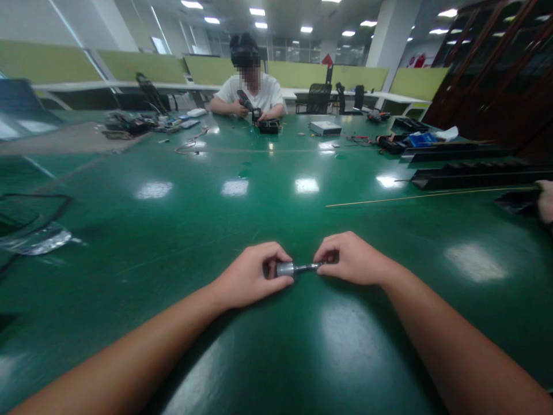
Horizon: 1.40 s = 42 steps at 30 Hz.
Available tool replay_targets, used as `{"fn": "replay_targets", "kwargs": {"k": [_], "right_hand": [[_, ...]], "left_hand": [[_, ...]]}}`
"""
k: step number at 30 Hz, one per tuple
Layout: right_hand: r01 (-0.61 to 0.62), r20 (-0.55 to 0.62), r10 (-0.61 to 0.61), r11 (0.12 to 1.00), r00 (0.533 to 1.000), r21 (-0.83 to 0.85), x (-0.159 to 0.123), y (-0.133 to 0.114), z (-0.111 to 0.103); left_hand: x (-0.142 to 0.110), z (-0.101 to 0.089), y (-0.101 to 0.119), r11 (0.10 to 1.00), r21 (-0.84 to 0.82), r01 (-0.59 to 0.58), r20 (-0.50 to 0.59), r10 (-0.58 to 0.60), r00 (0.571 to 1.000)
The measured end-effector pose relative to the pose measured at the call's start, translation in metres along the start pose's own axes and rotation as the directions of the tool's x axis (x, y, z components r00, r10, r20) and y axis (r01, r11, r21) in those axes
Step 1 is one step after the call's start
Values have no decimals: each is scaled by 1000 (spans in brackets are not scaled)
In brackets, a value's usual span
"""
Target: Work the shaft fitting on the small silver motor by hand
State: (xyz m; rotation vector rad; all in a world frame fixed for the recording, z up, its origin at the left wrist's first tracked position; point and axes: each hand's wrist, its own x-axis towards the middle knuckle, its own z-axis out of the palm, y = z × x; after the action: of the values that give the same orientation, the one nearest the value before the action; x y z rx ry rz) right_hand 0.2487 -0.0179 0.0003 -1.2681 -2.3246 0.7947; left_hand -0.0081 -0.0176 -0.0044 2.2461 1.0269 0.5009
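Between my two hands, just above or on the green table, lies a small silvery metal cylinder with a thin shaft [285, 269]. It points sideways, shaft to the right. My left hand [253, 274] grips the thick cylinder end between thumb and fingers. The far tip of the shaft is pinched by thumb and forefinger of my right hand [352, 259]; that tip is partly hidden. Whether shaft and cylinder are one piece, I cannot tell.
A co-worker [250, 92] across the green table [259, 219] handles a tool over a black box [268, 125]. Black metal channels [479, 174] and a thin rod [410, 198] lie right, near another person's hand [546, 200]. A clear plastic item [37, 239] sits left.
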Motion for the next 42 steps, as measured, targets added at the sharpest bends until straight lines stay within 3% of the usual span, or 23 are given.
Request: {"fn": "replay_targets", "kwargs": {"k": [36, 42], "right_hand": [[-60, 35, 59, 998, 998, 27, -3, 4, -9], [17, 14, -18, 996, 1000, 89, 6, -11, 11]], "left_hand": [[-1, -1, 1, 1000, -19, -21, -6, 20, 1000], [-1, 1, 0, 998, -1, -70, -27, 70, 997]]}}
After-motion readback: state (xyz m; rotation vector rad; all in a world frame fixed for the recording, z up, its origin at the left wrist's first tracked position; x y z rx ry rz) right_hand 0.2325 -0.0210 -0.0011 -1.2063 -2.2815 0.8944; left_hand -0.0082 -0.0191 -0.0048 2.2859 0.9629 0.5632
